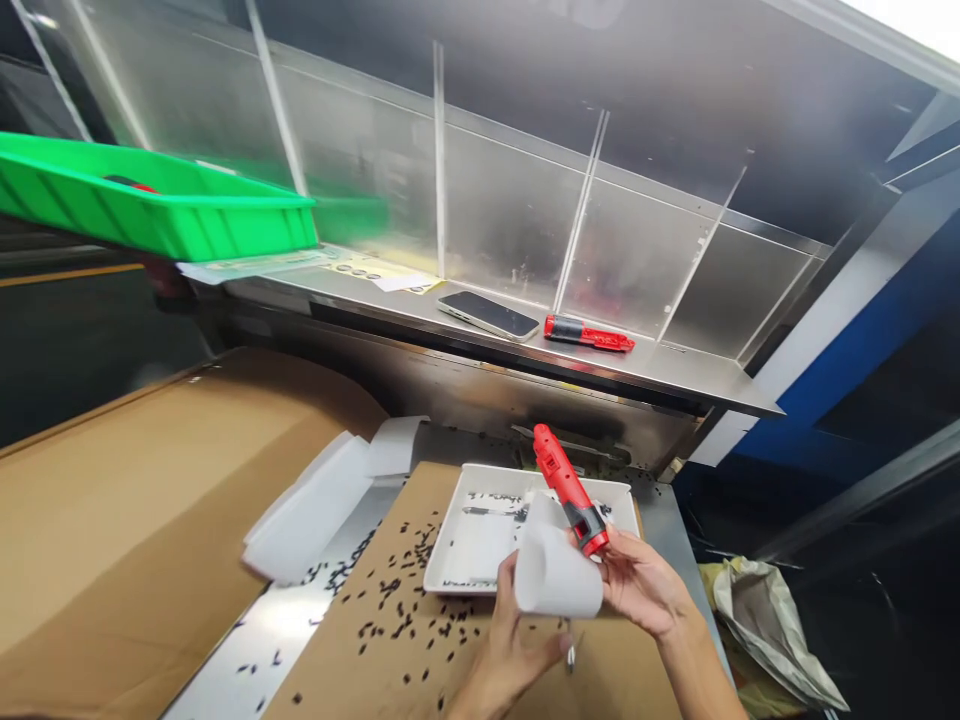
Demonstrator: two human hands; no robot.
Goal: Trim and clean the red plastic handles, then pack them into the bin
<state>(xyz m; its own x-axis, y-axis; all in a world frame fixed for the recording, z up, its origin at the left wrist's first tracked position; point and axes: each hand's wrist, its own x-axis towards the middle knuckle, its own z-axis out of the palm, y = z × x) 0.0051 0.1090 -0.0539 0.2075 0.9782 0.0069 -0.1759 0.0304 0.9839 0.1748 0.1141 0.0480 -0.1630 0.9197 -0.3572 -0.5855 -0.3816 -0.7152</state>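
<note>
My right hand (637, 580) is closed around the black end of a red electric screwdriver (564, 485), which points up and away over a white tray (465, 560). My left hand (510, 650) grips a curled white sheet of paper or foam (551, 570) wrapped against the screwdriver's base. Both hands hover above a brown cardboard sheet (390, 660) sprinkled with several small black screws (397, 590). A thin metal bit (570, 655) pokes out beneath my left thumb.
A steel shelf (675, 375) behind holds a smartphone (489, 314) and a second red screwdriver (589, 334). A green plastic bin (150, 205) sticks out at upper left. White foam sheets (315, 515) lie beside a large cardboard box (127, 520). A crumpled bag (772, 630) sits at lower right.
</note>
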